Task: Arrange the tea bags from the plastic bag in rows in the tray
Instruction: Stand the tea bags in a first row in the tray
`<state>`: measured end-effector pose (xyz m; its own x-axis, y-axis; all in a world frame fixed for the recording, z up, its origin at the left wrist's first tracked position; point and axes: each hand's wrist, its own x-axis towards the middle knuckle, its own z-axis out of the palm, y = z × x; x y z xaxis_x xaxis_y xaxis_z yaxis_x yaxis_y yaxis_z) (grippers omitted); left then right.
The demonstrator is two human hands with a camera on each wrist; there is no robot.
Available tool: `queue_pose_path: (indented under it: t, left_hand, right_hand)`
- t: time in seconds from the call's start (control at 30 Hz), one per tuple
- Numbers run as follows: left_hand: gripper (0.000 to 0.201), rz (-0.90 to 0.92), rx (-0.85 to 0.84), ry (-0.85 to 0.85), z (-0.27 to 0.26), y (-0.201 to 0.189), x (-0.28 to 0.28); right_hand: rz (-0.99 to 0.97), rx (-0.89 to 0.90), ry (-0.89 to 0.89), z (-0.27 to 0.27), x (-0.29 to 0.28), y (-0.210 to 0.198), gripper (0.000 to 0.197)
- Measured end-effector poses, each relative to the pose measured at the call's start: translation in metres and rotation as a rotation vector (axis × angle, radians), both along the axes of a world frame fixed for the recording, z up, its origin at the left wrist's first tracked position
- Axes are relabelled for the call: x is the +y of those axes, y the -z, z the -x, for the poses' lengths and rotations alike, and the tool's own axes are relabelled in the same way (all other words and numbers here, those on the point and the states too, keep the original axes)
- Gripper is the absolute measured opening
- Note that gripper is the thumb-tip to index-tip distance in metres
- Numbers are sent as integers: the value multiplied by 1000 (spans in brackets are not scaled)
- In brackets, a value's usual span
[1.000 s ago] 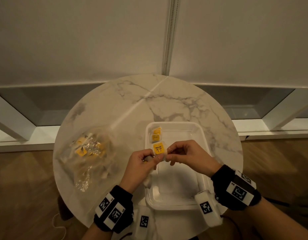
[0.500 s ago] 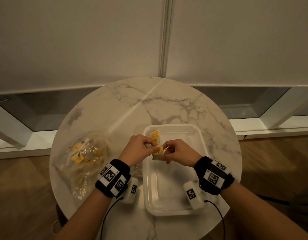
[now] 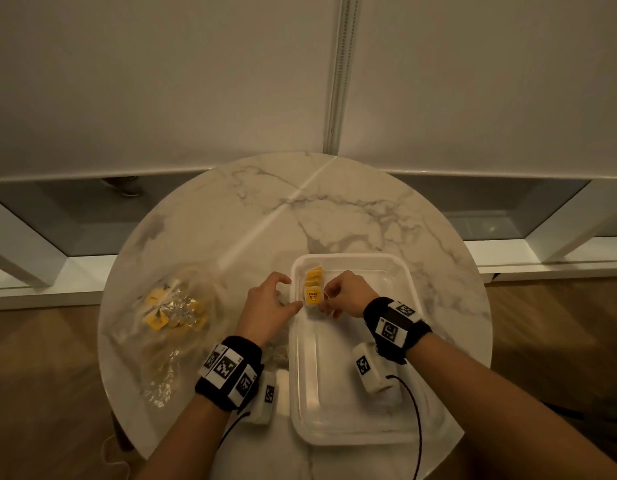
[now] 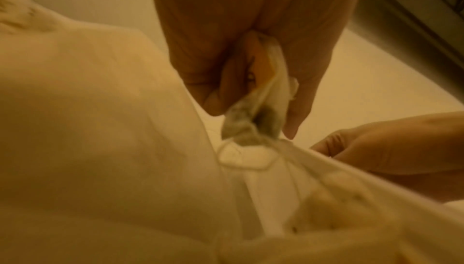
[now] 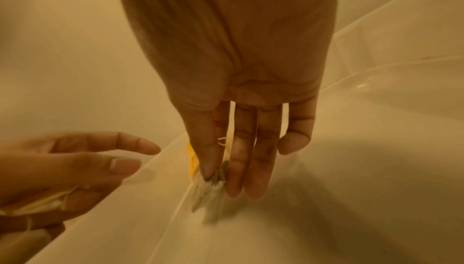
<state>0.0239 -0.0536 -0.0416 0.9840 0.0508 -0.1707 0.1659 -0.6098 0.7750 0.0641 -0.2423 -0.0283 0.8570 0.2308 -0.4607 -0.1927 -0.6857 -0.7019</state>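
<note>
Placing step: we pinch tea bag [image 3: 313, 296] in right hand [image 3: 348, 295], thumb against forefinger, above tray [image 3: 348, 424]. Left hand [image 3: 269, 308] clutches spare bags. Next, release beside row [image 3: 314, 276].

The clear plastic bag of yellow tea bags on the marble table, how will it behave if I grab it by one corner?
The clear plastic bag looks crumpled and slumped flat, so it is probably floppy and will sag. The yellow tea bags inside lie loose, so they would likely slide toward the low end. It seems light.
</note>
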Motion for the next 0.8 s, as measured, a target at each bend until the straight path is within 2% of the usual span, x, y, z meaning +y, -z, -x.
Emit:
queue_pose_path:
  t: [0.1,0.23,0.53,0.8]
  left_hand:
    - [46,6,20,-8,-1,1,-1]
    - [44,20,38,3,0,4,-1]
    - [37,77,31,-18,-2,14,4]
    - [35,107,23,-27,-2,12,4]
  right_hand:
    - [41,-10,25,-6,4,5,10]
    - [57,-23,64,-7,5,13,28]
    - [66,-93,122,-15,5,20,16]
    - [38,-57,173,-19,1,27,35]
